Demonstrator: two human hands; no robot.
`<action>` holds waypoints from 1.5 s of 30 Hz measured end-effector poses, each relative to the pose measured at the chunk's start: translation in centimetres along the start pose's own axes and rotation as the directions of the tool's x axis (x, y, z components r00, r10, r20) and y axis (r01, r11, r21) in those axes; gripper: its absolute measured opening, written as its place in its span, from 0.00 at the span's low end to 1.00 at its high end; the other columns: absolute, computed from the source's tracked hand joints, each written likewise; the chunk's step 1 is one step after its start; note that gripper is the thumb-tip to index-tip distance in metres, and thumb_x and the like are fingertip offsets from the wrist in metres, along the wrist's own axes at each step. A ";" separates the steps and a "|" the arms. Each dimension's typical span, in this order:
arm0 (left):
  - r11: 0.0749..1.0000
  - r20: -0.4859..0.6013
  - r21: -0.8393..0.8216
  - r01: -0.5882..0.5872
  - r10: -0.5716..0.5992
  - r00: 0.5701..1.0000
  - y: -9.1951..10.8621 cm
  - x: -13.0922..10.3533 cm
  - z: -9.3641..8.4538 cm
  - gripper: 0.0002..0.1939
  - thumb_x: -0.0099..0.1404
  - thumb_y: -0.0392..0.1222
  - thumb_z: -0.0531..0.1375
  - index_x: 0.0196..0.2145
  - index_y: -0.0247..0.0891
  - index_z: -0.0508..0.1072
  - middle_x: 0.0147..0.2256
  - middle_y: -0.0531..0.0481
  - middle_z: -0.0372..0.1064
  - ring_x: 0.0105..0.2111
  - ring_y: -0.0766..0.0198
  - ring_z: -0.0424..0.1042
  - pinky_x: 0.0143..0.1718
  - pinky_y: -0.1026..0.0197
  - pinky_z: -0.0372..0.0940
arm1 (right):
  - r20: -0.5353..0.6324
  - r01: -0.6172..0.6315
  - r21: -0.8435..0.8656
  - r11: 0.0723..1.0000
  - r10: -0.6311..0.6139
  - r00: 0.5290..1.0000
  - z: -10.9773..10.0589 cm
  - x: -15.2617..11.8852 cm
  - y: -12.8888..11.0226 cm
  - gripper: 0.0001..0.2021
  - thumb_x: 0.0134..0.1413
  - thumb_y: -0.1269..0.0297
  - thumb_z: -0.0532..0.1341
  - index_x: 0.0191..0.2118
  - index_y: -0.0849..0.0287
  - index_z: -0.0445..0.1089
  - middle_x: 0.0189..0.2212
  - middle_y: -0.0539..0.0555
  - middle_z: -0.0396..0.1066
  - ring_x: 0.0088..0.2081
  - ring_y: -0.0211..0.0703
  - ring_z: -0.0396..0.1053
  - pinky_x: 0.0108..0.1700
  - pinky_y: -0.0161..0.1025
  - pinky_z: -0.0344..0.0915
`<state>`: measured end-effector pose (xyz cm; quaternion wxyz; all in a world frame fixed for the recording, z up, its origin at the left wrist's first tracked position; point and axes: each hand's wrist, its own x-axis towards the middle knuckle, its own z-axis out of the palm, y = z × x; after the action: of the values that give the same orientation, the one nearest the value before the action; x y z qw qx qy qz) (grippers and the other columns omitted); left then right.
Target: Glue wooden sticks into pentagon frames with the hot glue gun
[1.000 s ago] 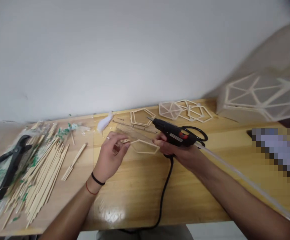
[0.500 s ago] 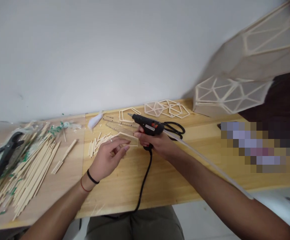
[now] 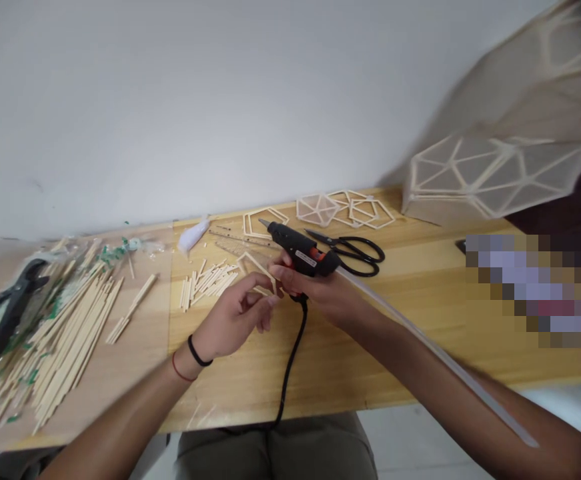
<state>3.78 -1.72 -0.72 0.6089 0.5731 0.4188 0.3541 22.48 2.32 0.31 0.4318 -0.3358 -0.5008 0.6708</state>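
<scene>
- Left hand pinches the wooden polygon frame, seemingly steadying it over the worktop.
- Right hand curls around the hot-glue gun, nozzle aimed outward, likely keeping heat clear.

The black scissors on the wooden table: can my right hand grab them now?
Probably not yet: your right hand is full, gripping the black glue gun. The black scissors do lie close by, so reach looks easy enough.

Head camera, your only view | looking forward and down from your head | facing the wooden table and the pale wall behind | close, forearms reaching in from below
</scene>
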 end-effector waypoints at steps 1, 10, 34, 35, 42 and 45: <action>1.000 -0.009 -0.006 -0.002 0.002 1.000 0.0 0.1 0.0 0.14 0.73 0.52 0.64 0.42 0.38 0.70 0.23 0.55 0.70 0.22 0.68 0.70 0.26 0.65 0.67 | -0.007 0.001 -0.027 1.000 -0.001 1.000 0.2 -0.1 -0.2 0.23 0.51 0.49 0.77 0.31 0.54 0.63 0.25 0.43 0.62 0.27 0.36 0.57 0.32 0.39 0.56; 0.993 -0.203 -0.086 -0.079 0.060 0.977 -0.2 -0.3 0.8 0.18 0.69 0.45 0.69 0.39 0.42 0.61 0.36 0.54 0.76 0.24 0.71 0.75 0.26 0.67 0.69 | -0.126 0.031 -0.126 0.992 -0.047 0.991 0.6 -0.4 -0.4 0.24 0.50 0.47 0.77 0.30 0.54 0.63 0.30 0.47 0.66 0.29 0.36 0.60 0.32 0.39 0.59; 0.948 -0.221 0.209 -0.238 0.283 0.933 -0.1 -0.8 0.9 0.09 0.72 0.38 0.64 0.48 0.43 0.69 0.30 0.56 0.71 0.25 0.68 0.75 0.29 0.65 0.71 | -0.102 0.189 -0.209 0.960 -0.213 0.972 0.6 -0.3 2.1 0.21 0.60 0.45 0.71 0.33 0.52 0.63 0.34 0.50 0.69 0.34 0.43 0.67 0.40 0.44 0.68; 0.947 -0.217 0.215 -0.238 0.284 0.934 -0.1 -0.8 0.9 0.08 0.73 0.39 0.64 0.48 0.43 0.69 0.30 0.56 0.71 0.24 0.68 0.75 0.29 0.65 0.71 | -0.101 0.192 -0.204 0.960 -0.216 0.971 0.6 -0.3 2.0 0.21 0.60 0.45 0.71 0.32 0.52 0.63 0.33 0.50 0.70 0.33 0.43 0.67 0.39 0.43 0.68; 0.940 -0.247 0.207 -0.270 0.317 0.916 0.1 -0.8 0.8 0.10 0.72 0.39 0.65 0.50 0.43 0.71 0.35 0.54 0.74 0.25 0.69 0.76 0.29 0.65 0.72 | -0.142 0.152 -0.136 0.979 -0.171 0.975 0.8 -0.4 0.2 0.24 0.52 0.46 0.77 0.31 0.53 0.64 0.31 0.49 0.71 0.27 0.38 0.64 0.32 0.41 0.65; 0.948 -0.284 0.163 -0.273 0.310 0.907 0.3 -0.8 0.7 0.13 0.71 0.40 0.67 0.50 0.42 0.70 0.35 0.53 0.75 0.25 0.69 0.76 0.28 0.66 0.71 | -0.196 0.099 -0.121 0.988 -0.121 0.973 0.6 -0.2 -0.4 0.24 0.50 0.45 0.77 0.33 0.53 0.66 0.27 0.47 0.69 0.23 0.36 0.62 0.28 0.40 0.62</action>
<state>4.07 -2.70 -0.37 0.4413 0.6031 0.4379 0.4997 22.15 1.95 0.85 0.4978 -0.3973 -0.5085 0.5794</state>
